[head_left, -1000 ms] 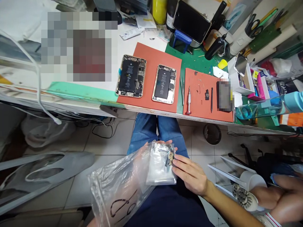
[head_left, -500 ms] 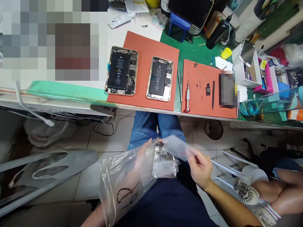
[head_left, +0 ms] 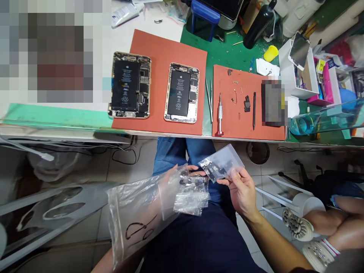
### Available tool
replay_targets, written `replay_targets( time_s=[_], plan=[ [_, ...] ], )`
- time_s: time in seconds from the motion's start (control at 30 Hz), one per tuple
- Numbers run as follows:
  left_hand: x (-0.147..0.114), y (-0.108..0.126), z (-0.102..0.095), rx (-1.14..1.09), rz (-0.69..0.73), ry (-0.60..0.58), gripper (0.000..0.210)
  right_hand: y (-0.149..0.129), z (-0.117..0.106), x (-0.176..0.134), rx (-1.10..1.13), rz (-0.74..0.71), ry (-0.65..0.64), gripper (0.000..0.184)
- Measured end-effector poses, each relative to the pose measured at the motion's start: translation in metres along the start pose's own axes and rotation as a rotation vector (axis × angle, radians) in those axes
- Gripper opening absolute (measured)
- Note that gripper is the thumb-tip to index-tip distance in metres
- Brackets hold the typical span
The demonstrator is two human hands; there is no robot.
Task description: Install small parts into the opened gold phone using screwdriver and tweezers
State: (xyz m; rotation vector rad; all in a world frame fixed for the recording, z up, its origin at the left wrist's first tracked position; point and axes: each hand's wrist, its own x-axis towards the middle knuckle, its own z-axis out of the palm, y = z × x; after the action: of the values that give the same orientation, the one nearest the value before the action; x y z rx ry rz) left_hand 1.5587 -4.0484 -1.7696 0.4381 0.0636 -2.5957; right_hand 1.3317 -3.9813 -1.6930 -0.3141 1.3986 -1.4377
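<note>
My right hand pinches a small clear plastic bag with dark little parts inside. Its tip comes close to the fingers of my left hand. A large clear plastic bag with black marker writing covers my left forearm, and the left fingers curl at its far end. Several small clear packets with dark parts lie against that left hand; its palm is partly hidden by plastic. On the bench, two opened phones with black batteries rest on a reddish-brown mat.
A second reddish-brown mat holds a screwdriver, a black pry stick and small parts. Tweezers lie between the mats. White boxes stand at the right, beside a bottle with blue liquid. Another person's legs show at lower right.
My right hand has turned the small bag upright, so its dark parts now show clearly. The view has shifted slightly; the bench things appear farther left.
</note>
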Motion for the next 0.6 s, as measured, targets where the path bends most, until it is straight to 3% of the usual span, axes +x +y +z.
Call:
replay_targets(
  time_s=[0.37,0.6],
  plan=[
    [-0.001,0.014,-0.005,0.071,-0.1,-0.04,0.059,-0.002,-0.004,0.005,0.019,0.037,0.051,0.026],
    [0.004,0.039,-0.008,0.224,-0.275,0.053,0.059,-0.003,-0.002,0.007,-0.012,0.061,0.095,0.034]
  ],
)
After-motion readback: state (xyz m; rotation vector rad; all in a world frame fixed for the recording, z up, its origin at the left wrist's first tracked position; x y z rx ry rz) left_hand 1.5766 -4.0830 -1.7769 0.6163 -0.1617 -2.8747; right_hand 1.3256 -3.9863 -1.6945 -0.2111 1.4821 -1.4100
